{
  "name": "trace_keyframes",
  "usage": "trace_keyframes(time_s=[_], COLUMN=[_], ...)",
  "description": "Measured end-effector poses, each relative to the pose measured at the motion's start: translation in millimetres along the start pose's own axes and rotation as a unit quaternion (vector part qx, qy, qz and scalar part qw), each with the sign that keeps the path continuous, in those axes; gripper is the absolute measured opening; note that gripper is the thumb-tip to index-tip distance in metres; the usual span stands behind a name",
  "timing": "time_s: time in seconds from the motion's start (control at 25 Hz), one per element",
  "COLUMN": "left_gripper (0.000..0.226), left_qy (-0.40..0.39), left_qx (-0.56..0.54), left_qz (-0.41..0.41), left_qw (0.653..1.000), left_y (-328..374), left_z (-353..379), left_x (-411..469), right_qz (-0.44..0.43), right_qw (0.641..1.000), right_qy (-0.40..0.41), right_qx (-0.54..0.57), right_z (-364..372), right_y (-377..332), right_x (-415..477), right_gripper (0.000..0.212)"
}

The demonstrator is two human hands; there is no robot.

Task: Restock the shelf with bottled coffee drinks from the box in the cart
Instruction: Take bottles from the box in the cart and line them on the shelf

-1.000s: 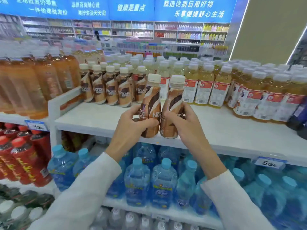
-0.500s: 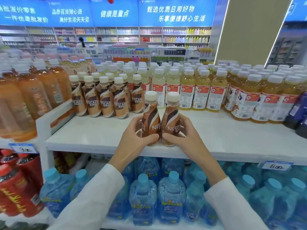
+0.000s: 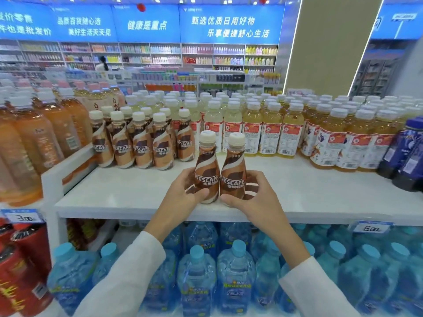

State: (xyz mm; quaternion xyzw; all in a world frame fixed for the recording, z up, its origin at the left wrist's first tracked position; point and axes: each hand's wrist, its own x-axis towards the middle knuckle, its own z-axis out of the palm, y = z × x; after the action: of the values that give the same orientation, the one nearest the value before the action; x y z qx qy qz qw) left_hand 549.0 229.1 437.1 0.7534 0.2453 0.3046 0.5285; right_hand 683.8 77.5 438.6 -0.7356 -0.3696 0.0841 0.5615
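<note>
Two brown bottled coffee drinks with cream caps stand upright side by side near the front edge of the white shelf (image 3: 128, 193). My left hand (image 3: 183, 197) grips the left coffee bottle (image 3: 206, 170) low on its body. My right hand (image 3: 256, 200) grips the right coffee bottle (image 3: 233, 172) the same way. Their labels face me. A row of the same coffee bottles (image 3: 142, 143) stands further back on the shelf to the left. The box and the cart are out of view.
Tall orange tea bottles (image 3: 45, 133) fill the raised section at left, and yellow drink bottles (image 3: 293, 133) and dark blue bottles (image 3: 409, 152) crowd the back and right. Blue-capped water bottles (image 3: 199, 277) fill the shelf below. Red bottles (image 3: 20, 266) stand lower left.
Both hands moved the two coffee bottles forward and down from the air onto the shelf. The bottles have gone from tilted to upright, with the labels turned toward me.
</note>
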Motion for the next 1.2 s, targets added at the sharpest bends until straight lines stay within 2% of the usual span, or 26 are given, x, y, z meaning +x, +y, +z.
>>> trace_keyframes(time_s=[0.08, 0.24, 0.36, 0.56, 0.88, 1.04, 1.2], left_gripper=[0.068, 0.064, 0.064, 0.064, 0.064, 0.06, 0.06], left_qy=[0.039, 0.119, 0.145, 0.238, 0.295, 0.324, 0.352], left_qx=[0.026, 0.068, 0.074, 0.131, 0.133, 0.11, 0.14], left_qz=[0.017, 0.029, 0.016, -0.027, -0.05, -0.074, -0.109], left_qw=[0.999, 0.99, 0.986, 0.962, 0.945, 0.937, 0.919], left_y=[-1, 2, -1, -16, -27, -28, -34], left_z=[8, 15, -2, -67, -129, -146, -165], left_x=[-4, -8, -8, -13, -23, -13, 8], right_qz=[0.002, 0.009, 0.003, -0.009, -0.012, -0.015, -0.029], right_qw=[0.999, 0.999, 1.0, 0.998, 0.998, 0.998, 0.999], right_qy=[0.025, 0.046, 0.013, -0.057, -0.053, -0.053, -0.043], right_qx=[0.023, 0.012, -0.026, -0.021, 0.018, 0.012, 0.008], right_z=[3, 9, 28, 94, 134, 137, 141], right_y=[0, -6, -18, -39, -31, -30, -25], right_x=[-6, -4, 18, 75, 112, 114, 113], right_gripper=[0.068, 0.062, 0.062, 0.059, 0.055, 0.06, 0.065])
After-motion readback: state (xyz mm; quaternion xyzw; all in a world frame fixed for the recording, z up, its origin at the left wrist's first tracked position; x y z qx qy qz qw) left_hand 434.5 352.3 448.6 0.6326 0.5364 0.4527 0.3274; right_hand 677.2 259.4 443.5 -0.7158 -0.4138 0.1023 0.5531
